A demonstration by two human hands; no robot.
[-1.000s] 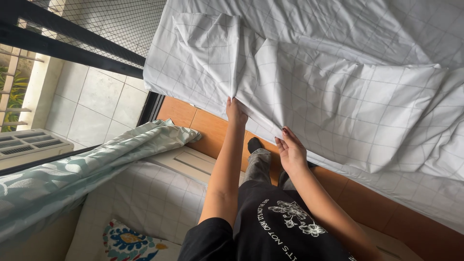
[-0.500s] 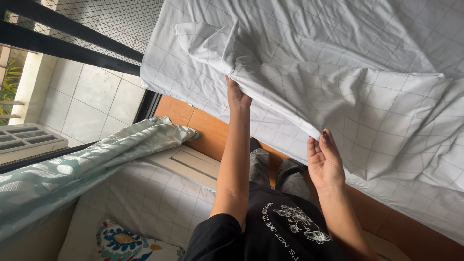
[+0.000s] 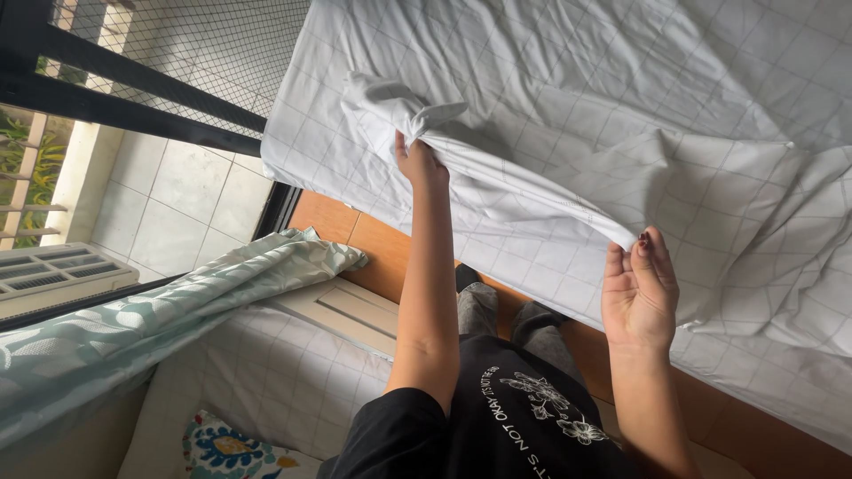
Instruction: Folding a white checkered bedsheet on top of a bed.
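Bed by window, white checked sheet (image 3: 568, 124) creased, bunched edge lifted, left hand (image 3: 419, 164) & right hand (image 3: 637, 288) grip clenched on it

White sheet (image 3: 568, 115) with a thin grey grid all over it. Curtain (image 3: 177, 306) is pale teal with white leafy shapes. Black shirt (image 3: 524, 426) with a white flower print, orange-brown wooden floor (image 3: 355, 239), and a blue-yellow floral cushion (image 3: 226, 452).

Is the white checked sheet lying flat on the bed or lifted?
Partly lifted: the left hand grips a bunched fold and the right hand pinches its edge, raising the sheet off the bed.
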